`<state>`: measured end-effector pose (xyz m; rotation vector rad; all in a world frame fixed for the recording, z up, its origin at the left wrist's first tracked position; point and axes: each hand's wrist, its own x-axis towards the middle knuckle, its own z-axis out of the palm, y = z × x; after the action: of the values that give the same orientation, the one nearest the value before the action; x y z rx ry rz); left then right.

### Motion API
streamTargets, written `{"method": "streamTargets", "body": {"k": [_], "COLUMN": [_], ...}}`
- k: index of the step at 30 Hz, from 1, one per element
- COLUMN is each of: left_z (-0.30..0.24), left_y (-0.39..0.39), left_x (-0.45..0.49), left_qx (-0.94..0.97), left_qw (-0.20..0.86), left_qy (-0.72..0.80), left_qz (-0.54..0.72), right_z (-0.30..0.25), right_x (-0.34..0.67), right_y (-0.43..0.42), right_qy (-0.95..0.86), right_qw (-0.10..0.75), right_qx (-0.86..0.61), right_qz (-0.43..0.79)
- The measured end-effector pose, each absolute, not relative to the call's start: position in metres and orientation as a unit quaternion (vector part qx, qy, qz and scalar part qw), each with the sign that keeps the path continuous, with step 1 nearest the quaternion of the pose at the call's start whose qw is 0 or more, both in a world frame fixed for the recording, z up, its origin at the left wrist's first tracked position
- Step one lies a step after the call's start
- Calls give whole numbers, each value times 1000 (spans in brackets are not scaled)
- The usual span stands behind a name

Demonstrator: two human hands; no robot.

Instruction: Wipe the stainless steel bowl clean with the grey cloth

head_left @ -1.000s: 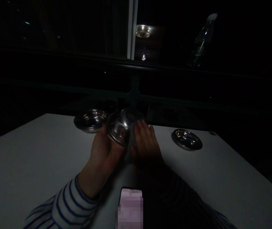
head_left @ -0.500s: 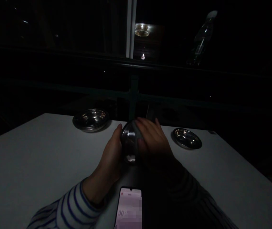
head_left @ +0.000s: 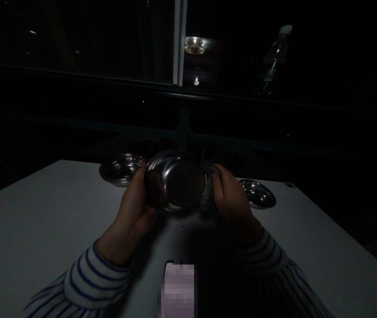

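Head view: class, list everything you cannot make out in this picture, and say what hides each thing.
1. Phone screen, head view: pixelated, and cut off by the bottom edge.
2. Cloth, head view: mostly hidden between the steel bowl and the right hand.
3. Dishes behind the left hand, head view: darkness hides how many are stacked; the hand covers one edge.
4. Bottle label, head view: too dark and small to read.
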<state>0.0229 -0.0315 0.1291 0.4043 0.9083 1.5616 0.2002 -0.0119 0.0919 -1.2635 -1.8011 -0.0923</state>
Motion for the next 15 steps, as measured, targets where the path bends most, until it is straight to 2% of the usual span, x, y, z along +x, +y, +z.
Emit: {"method": "streamTargets", "body": {"k": [7,10,15], "left_z": [127,119,110], "left_y": [-28,-25,-25], "left_x": [19,17,22], "left_qx": [263,313,456], "left_qw": [604,567,504], "left_qy": [427,463,494], "left_qz": [619,605,543], "right_z": [87,68,38], "right_x": [220,236,256], "right_y": [-24,-34,-52], "right_qy": [-681,-669,-620], "right_qw": [478,464,486], "right_qx": [-550,-563,-570], "right_qz": [76,145,233]}}
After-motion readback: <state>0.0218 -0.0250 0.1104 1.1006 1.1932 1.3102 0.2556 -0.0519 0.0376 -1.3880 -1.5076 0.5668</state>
